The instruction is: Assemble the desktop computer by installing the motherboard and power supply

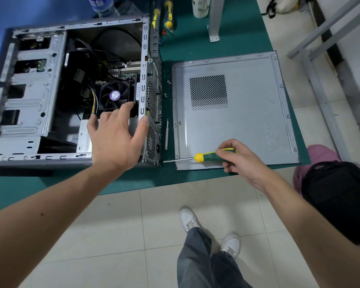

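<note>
1. The power supply [84,140] is largely covered by the left hand [114,138].
2. The water bottle [101,5] is cut off by the top edge.
3. The screwdriver [208,157] handle's rear is hidden inside the right hand [240,159].
4. Loose screws [168,82] are too small to identify.

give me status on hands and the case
Left hand braces the case. Right hand grips screwdriver, tip at rear corner. Nothing in the way.

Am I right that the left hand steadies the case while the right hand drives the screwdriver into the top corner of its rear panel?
Not quite. In the head view the right hand holds the screwdriver at the rear panel's bottom corner; the left hand does steady the case.
</note>
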`<state>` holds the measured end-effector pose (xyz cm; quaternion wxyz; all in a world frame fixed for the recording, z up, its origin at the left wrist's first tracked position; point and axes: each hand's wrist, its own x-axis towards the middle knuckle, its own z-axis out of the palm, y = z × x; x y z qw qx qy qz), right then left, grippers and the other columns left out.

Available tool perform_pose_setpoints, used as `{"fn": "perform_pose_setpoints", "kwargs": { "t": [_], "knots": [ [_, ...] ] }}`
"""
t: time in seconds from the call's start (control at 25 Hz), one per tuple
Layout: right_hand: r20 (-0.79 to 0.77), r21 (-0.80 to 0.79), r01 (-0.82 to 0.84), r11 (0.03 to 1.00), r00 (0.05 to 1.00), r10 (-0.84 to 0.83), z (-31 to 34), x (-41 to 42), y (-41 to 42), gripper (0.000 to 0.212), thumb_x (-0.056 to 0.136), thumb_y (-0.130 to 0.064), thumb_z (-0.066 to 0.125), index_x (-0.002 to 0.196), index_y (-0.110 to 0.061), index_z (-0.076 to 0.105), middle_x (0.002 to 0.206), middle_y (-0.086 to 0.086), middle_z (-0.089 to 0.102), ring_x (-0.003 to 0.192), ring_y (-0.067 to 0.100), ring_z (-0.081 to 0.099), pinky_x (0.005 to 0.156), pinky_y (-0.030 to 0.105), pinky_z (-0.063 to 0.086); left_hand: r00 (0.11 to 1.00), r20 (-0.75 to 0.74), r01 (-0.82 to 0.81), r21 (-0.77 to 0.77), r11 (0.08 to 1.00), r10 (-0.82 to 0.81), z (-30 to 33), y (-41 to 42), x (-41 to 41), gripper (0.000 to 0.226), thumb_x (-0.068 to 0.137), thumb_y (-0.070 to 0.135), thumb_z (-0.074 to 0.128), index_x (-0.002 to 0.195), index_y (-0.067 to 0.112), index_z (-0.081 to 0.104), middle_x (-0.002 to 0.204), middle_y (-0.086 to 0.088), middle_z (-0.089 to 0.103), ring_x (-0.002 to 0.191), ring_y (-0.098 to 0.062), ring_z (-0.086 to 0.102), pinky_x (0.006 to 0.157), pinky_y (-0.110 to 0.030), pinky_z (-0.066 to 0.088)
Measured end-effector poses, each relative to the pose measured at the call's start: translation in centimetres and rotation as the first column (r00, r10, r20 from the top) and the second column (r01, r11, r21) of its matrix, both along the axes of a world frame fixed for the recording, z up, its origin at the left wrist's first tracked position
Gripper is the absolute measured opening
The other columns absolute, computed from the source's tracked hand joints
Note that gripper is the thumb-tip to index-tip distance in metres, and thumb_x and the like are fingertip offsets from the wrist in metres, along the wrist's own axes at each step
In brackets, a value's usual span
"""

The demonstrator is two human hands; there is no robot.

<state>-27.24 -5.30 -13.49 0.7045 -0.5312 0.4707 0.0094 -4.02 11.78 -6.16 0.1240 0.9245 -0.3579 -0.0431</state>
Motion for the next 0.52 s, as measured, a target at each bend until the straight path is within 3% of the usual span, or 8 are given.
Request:
{"fn": "perform_pose_setpoints", "kwargs": {
  "t": [0.08,0.2,0.28,0.44,0.52],
  "knots": [
    [0.022,-0.008,0.038,0.999,0.999,-0.038,-0.27,-0.22,-0.07,0.016,0.090,-0.025,0.069,0.097,-0.011,0.065,0.076,0.006,0.060,0.056,0.013,0.056,0.063,0.029,0.053,1.000,-0.002,-0.002,-0.004,1.000,0.002,0.04,-0.01,-0.01,0.053,0.097,0.061,0.028,0.133,0.026,0.045,0.109,-0.001,0.065,0.115,-0.026,0.048,0.113,-0.053,0.020],
    [-0.127,-0.026,-0.051,0.998,0.991,0.047,-0.35,-0.16,0.08,0.040,0.093,-0.044,0.062,0.094,-0.004,0.067,0.064,0.007,0.064,0.047,0.011,0.048,0.046,0.023,0.043,1.000,-0.004,-0.008,-0.005,1.000,0.008,0.03,-0.03,-0.01,0.054,0.097,0.062,0.027,0.133,0.026,0.045,0.107,0.000,0.065,0.115,-0.026,0.048,0.114,-0.052,0.018],
    [-0.158,0.005,-0.107,0.994,0.982,0.106,-0.32,-0.19,-0.07,0.043,0.095,-0.049,0.057,0.094,-0.006,0.066,0.065,0.004,0.064,0.048,0.012,0.045,0.045,0.023,0.040,1.000,-0.006,-0.008,-0.003,1.000,0.008,0.06,-0.07,-0.02,0.054,0.097,0.062,0.027,0.133,0.026,0.045,0.106,0.000,0.065,0.115,-0.026,0.048,0.114,-0.052,0.018],
    [0.067,0.131,0.053,0.990,0.996,-0.062,-0.60,-0.43,-0.39,0.009,0.093,-0.015,0.065,0.102,-0.011,0.062,0.071,0.004,0.053,0.058,0.014,0.050,0.060,0.027,0.048,1.000,-0.006,-0.007,-0.006,1.000,0.007,0.07,-0.07,0.00,0.055,0.096,0.062,0.026,0.133,0.026,0.045,0.103,0.000,0.065,0.115,-0.026,0.048,0.115,-0.052,0.017],
    [0.065,0.139,0.096,0.986,0.992,-0.106,-0.80,-0.75,-0.50,0.016,0.089,-0.008,0.070,0.104,-0.009,0.066,0.069,0.005,0.054,0.058,0.015,0.051,0.061,0.028,0.050,1.000,-0.006,-0.009,-0.009,1.000,0.009,0.05,-0.04,0.01,0.055,0.096,0.062,0.026,0.133,0.026,0.045,0.101,0.000,0.065,0.114,-0.026,0.048,0.115,-0.052,0.018]
  ]
}}
